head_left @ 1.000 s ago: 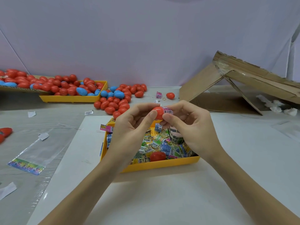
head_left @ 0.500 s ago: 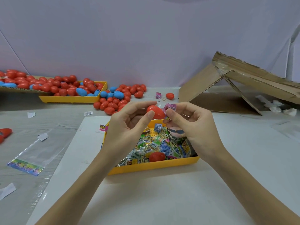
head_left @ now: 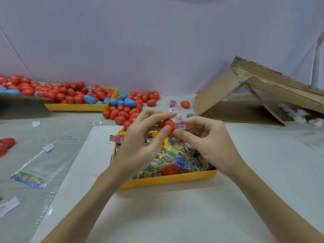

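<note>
At the right rear of the table, a collapsed cardboard box (head_left: 263, 95) is listed. At centre, a yellow tray (head_left: 168, 179) filled with printed packets (head_left: 175, 155) is set on a white sheet (head_left: 157, 216). Above its far end, a red egg (head_left: 168, 124) is pinched between thumb and fingers of the left hand (head_left: 140, 148). A pink packet (head_left: 180, 125), touching the egg, is pinched by the right hand (head_left: 208, 142).

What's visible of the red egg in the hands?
The red egg looks like glossy plastic, one colour. The left hand pinches it between thumb and fingers, raised above the yellow tray of packets. The right hand holds a pink barcoded packet against its side. Fingers hide much of it; whether it is open or shut cannot be told.
</note>
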Demonstrator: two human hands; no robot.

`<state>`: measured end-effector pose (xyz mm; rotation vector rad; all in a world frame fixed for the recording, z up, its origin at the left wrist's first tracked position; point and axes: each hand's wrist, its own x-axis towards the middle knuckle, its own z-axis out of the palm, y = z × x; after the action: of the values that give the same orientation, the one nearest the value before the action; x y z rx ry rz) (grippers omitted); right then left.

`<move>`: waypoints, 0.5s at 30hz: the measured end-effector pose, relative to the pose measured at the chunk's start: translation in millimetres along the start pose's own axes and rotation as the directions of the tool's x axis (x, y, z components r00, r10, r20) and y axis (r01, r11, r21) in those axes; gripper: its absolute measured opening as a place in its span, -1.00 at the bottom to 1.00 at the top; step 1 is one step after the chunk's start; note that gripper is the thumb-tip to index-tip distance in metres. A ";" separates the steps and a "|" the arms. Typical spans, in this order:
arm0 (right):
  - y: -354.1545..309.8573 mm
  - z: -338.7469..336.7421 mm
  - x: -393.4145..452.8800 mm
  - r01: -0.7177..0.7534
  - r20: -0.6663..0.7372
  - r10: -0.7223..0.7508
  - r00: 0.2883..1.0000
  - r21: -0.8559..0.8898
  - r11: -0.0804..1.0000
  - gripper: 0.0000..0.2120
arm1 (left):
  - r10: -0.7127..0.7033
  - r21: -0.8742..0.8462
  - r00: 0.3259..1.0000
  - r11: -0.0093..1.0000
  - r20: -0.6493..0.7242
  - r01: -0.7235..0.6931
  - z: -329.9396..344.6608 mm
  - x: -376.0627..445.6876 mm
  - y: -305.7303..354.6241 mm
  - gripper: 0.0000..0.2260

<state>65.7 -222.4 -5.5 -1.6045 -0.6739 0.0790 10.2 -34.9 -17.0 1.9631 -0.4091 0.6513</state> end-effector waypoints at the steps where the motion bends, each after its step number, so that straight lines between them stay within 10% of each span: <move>1: 0.3 0.1 0.0 0.001 0.006 -0.001 1.000 -0.007 1.000 -0.70 | -0.003 -0.004 1.000 1.000 0.000 0.003 -0.1 0.0 0.0 -0.72; 15: 0.6 1.3 -0.4 -0.005 0.027 0.006 1.000 -0.008 1.000 -0.70 | -0.099 -0.181 0.992 0.977 0.078 0.112 -2.5 0.1 -0.9 -0.76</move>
<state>65.0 -221.4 -6.4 -1.6151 -0.6914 0.1025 10.0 -32.3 -16.6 1.8193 -0.3900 0.4618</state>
